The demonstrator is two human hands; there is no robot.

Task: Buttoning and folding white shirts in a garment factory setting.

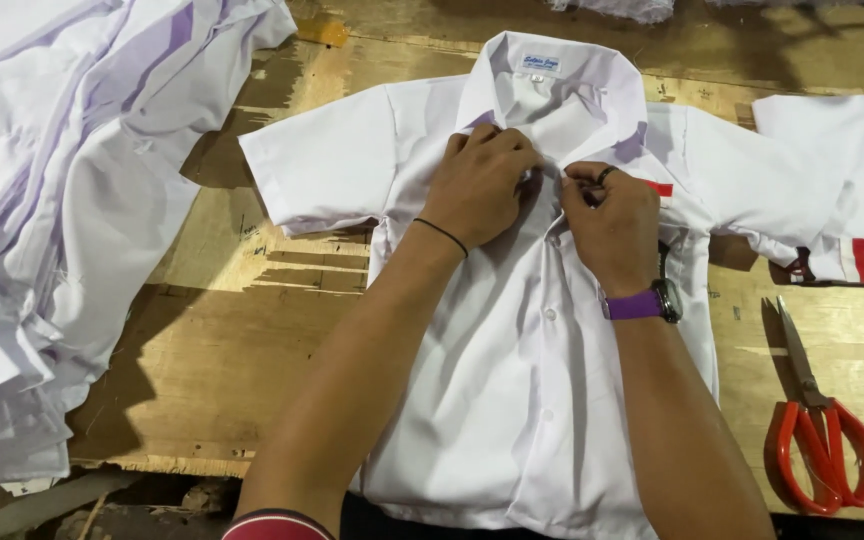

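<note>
Head view: white shirt flat on wooden table, collar far. Left hand and right hand both pinched shut on the placket just below the collar — at a button, seemingly. Best done with edges aligned, cloth taut. Stacked shirts left, another shirt right, red scissors near right — none obstructing.

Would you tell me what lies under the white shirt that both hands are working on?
The white shirt lies flat on a wooden table. The board directly beneath it is covered, so anything there is hidden.
</note>
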